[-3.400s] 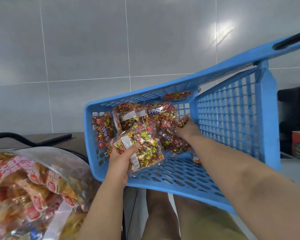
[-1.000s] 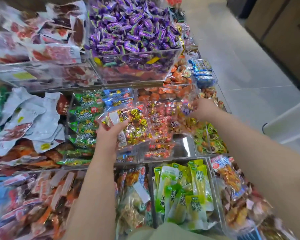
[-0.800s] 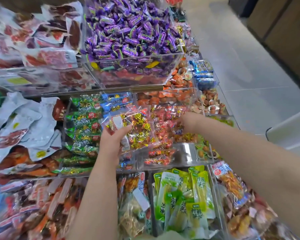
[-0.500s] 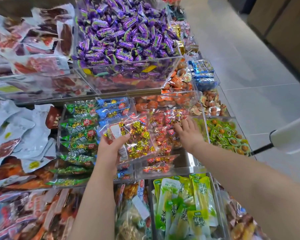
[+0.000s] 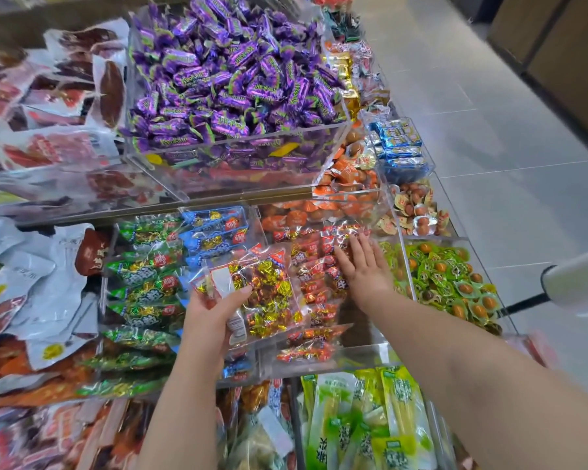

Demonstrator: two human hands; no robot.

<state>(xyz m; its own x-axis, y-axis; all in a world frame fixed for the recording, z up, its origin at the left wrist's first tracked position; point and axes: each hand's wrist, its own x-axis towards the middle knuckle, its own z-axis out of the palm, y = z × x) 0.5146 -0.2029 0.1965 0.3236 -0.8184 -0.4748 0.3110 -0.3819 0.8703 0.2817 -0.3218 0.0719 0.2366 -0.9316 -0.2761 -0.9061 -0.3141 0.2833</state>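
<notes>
Stocking snack packets into a shop's clear display bins.

Nearest, green pouches (image 5: 364, 418) stand upright in the lowest bin. Just beyond them the left hand (image 5: 214, 310) is wrapped round the near corner of a bag of sweets (image 5: 265, 293), thumb across its white label, holding it up over the bins, probably kept ready to be put in next. To its right and a little farther, apart from it, the right hand (image 5: 364, 266) lies flat with straight fingers on the red packets (image 5: 314, 276) in the clear bin (image 5: 364, 357), seemingly pressing them level so that they sit neatly and leave room. Farthest, purple sweets (image 5: 224, 79) are heaped in a raised tray, set higher so shoppers can see them.
</notes>
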